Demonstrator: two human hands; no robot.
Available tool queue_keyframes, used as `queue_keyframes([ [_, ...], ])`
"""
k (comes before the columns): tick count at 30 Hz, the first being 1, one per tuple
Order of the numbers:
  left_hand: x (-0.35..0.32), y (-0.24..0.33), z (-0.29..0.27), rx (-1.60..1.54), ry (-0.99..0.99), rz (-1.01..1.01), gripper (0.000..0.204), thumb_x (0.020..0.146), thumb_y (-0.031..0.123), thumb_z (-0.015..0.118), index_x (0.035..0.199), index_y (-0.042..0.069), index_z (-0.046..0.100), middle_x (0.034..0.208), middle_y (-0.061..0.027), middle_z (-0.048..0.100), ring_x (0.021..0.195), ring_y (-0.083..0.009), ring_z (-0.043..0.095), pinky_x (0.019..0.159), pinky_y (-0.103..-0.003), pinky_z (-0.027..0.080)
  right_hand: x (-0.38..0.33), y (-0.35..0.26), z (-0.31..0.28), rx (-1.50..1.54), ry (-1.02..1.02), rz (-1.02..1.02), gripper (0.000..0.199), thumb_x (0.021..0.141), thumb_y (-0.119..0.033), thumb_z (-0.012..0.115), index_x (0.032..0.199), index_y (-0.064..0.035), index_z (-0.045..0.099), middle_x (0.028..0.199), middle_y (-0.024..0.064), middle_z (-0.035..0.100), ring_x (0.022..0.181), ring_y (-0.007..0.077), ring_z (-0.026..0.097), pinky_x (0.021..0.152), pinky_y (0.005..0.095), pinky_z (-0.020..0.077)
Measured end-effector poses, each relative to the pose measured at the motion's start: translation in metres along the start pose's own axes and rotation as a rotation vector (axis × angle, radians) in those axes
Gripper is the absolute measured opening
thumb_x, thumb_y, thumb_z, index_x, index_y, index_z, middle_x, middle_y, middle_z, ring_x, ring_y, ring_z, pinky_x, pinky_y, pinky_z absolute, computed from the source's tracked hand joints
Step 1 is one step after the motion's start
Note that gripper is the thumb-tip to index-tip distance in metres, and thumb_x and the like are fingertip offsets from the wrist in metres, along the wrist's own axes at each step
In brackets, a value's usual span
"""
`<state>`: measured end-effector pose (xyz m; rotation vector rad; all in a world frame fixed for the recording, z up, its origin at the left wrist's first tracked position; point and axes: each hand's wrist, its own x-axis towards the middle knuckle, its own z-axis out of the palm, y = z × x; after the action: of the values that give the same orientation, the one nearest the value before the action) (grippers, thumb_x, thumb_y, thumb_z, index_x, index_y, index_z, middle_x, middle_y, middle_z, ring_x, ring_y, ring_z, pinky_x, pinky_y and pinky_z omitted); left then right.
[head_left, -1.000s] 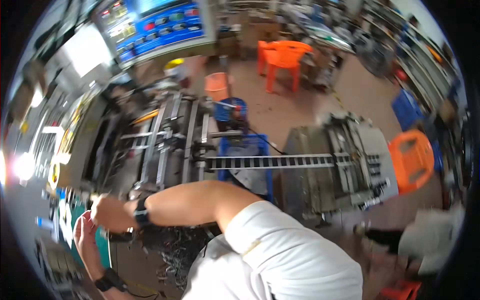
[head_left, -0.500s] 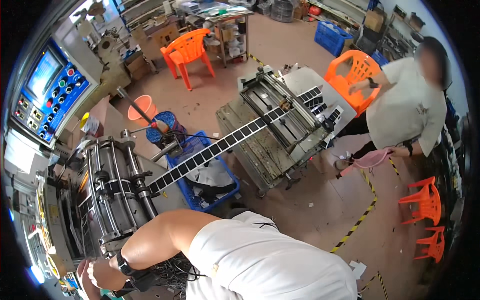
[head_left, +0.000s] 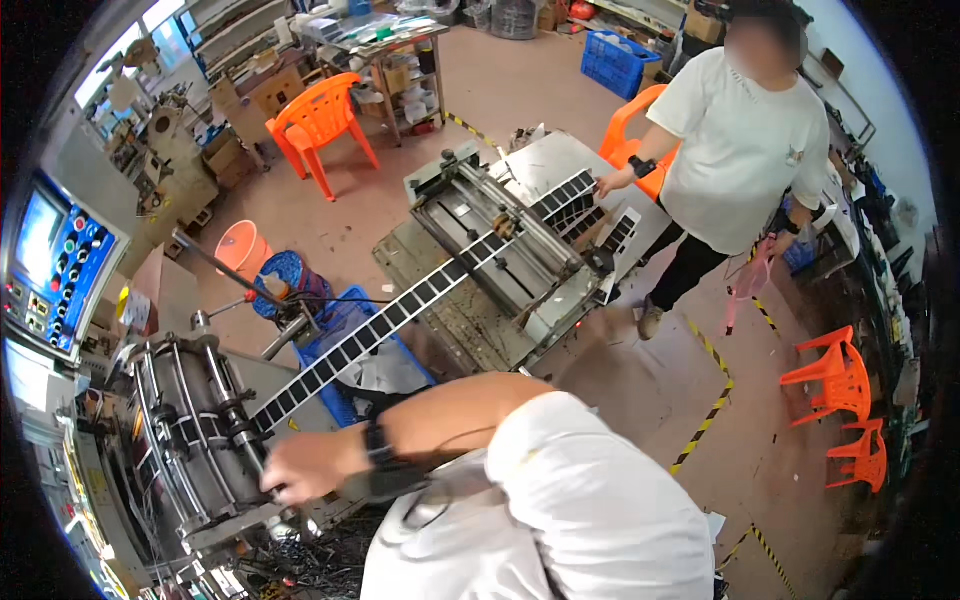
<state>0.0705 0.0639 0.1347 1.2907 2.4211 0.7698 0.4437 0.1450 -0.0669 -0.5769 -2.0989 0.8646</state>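
Note:
My right hand (head_left: 312,468), blurred and with a black band at the wrist, is at the near end of the rollers on a label-press-like machine (head_left: 195,425). Its fingers curl down beside a metal roller end; whatever they may hold is hidden. My left hand is out of the picture. From the rollers a long strip of black rectangles with white borders (head_left: 350,350) runs up to a second flat machine with bars (head_left: 500,235). On that machine's far end lie short strips of black labels (head_left: 570,200).
A blue crate (head_left: 410,372) with white sheets stands below the strip. A control panel (head_left: 55,260) is at left. Another person (head_left: 745,150) stands by the second machine, holding something pink and thin (head_left: 750,280). Orange chairs (head_left: 322,125) stand around.
My right hand has moved up and right, from the machine's near side to its roller ends. The view has shifted. The other person has turned toward the second machine, reaching over its labels.

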Motion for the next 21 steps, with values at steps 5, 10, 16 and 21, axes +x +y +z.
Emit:
queue_keyframes([
  [5, -0.024, 0.013, 0.021, -0.050, 0.061, 0.168, 0.028, 0.096, 0.013, 0.055, 0.119, -0.001, 0.062, 0.099, -0.0155, 0.068, 0.090, -0.0273, 0.064, 0.078, -0.041, 0.051, -0.255, 0.051, -0.040, -0.116, 0.135, 0.642, 0.024, 0.086, -0.028, 0.063, 0.088, -0.0045, 0.067, 0.078, 0.0181, 0.065, 0.074, 0.0378, 0.064, 0.065, 0.0466, 0.0489],
  [10, -0.046, 0.034, 0.043, -0.059, 0.078, 0.154, 0.028, 0.096, 0.013, 0.055, 0.119, -0.001, 0.062, 0.100, -0.0151, 0.067, 0.090, -0.0266, 0.064, 0.078, -0.040, 0.051, -0.439, 0.047, -0.048, -0.315, 0.141, 1.260, 0.033, 0.084, -0.033, 0.064, 0.092, -0.0011, 0.067, 0.084, 0.0222, 0.066, 0.084, 0.0401, 0.065, 0.071, 0.0483, 0.0521],
  [16, -0.072, 0.068, 0.067, -0.028, 0.087, 0.129, 0.028, 0.096, 0.014, 0.056, 0.119, 0.000, 0.062, 0.100, -0.0145, 0.067, 0.090, -0.0258, 0.064, 0.079, -0.040, 0.051, -0.476, 0.068, -0.055, -0.337, 0.096, 1.345, 0.063, 0.082, -0.047, 0.068, 0.109, 0.0092, 0.060, 0.098, 0.0269, 0.067, 0.094, 0.0402, 0.065, 0.082, 0.0471, 0.0527],
  [21, -0.081, 0.092, 0.077, -0.011, 0.089, 0.136, 0.027, 0.096, 0.014, 0.056, 0.118, 0.000, 0.062, 0.100, -0.0141, 0.067, 0.091, -0.0251, 0.064, 0.079, -0.039, 0.051, -0.481, 0.109, -0.031, -0.186, -0.077, 1.373, 0.072, 0.076, -0.051, 0.074, 0.112, 0.0094, 0.058, 0.114, 0.0264, 0.063, 0.111, 0.0405, 0.058, 0.093, 0.0479, 0.0483],
])
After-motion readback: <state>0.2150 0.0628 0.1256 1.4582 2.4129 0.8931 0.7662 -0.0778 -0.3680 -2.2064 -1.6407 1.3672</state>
